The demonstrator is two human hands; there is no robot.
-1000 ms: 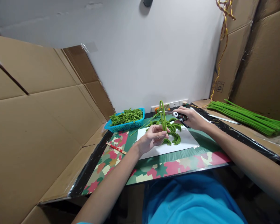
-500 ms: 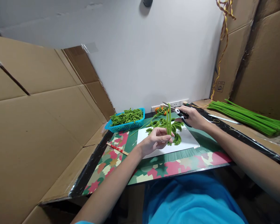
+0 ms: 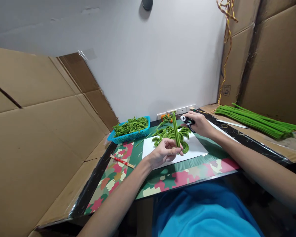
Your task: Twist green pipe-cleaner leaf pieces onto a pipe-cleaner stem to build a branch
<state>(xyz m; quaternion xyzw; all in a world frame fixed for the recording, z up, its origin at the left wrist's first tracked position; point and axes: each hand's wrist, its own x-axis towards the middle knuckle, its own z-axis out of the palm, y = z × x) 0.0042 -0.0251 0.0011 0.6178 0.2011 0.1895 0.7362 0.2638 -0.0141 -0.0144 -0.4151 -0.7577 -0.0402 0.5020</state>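
Note:
Pinched between the fingers of my left hand point(image 3: 168, 149) is a folded green pipe cleaner point(image 3: 176, 130), standing nearly upright with a slight lean left. My right hand point(image 3: 199, 123) grips a pair of scissors point(image 3: 186, 119) with black and white handles. The blades point left and meet the top end of the pipe cleaner; whether they are closed is too small to tell. Below both hands, a pile of curled green pipe cleaner pieces point(image 3: 166, 132) lies on a white sheet point(image 3: 196, 149).
A blue basket point(image 3: 133, 135) of curled green pieces stands at the back left. Long green pipe cleaners point(image 3: 256, 121) lie in a bundle at right. Chopsticks in a red wrapper point(image 3: 122, 161) rest on the patterned mat point(image 3: 113, 179). Cardboard walls point(image 3: 39, 141) flank the table.
The two strands of the pipe cleaner stood apart and now lie close together, tilted left. The scissors remain at its top end. The whole view has shifted slightly.

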